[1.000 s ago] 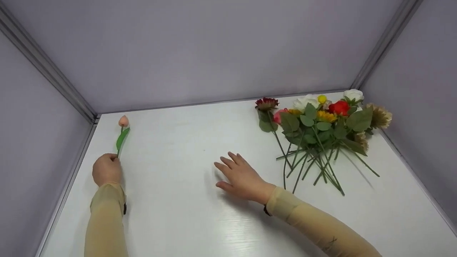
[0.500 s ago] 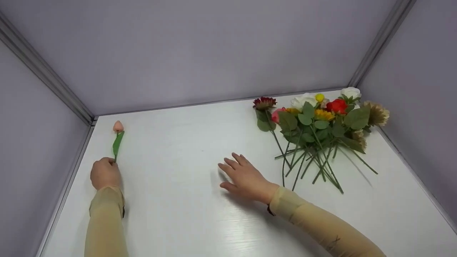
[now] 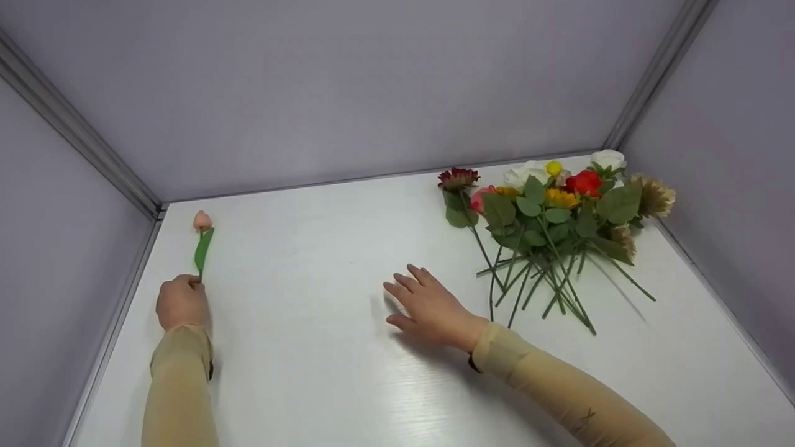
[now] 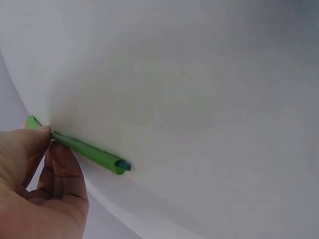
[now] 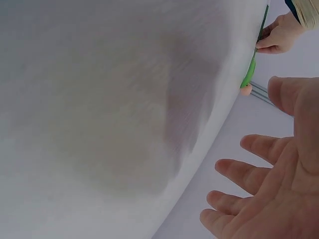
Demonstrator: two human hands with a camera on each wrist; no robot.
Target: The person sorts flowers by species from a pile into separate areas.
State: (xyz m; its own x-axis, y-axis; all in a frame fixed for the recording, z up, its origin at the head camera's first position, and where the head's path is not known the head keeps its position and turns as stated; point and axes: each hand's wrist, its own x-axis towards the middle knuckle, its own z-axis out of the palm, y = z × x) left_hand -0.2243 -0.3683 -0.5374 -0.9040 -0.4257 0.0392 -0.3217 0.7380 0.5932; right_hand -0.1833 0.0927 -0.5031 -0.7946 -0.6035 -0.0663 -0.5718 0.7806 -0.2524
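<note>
Peach tulip (image 3: 201, 221) is being pinched by its stem in the left hand (image 3: 181, 302), lying along the white surface (image 3: 323, 248); right hand (image 3: 430, 307) is being held spread, fingers apart, near the flower pile (image 3: 553, 217).

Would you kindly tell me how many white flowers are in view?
2, both in the pile of flowers at the table's far right: one white flower near its middle, another by the corner. Others may be hidden.
</note>
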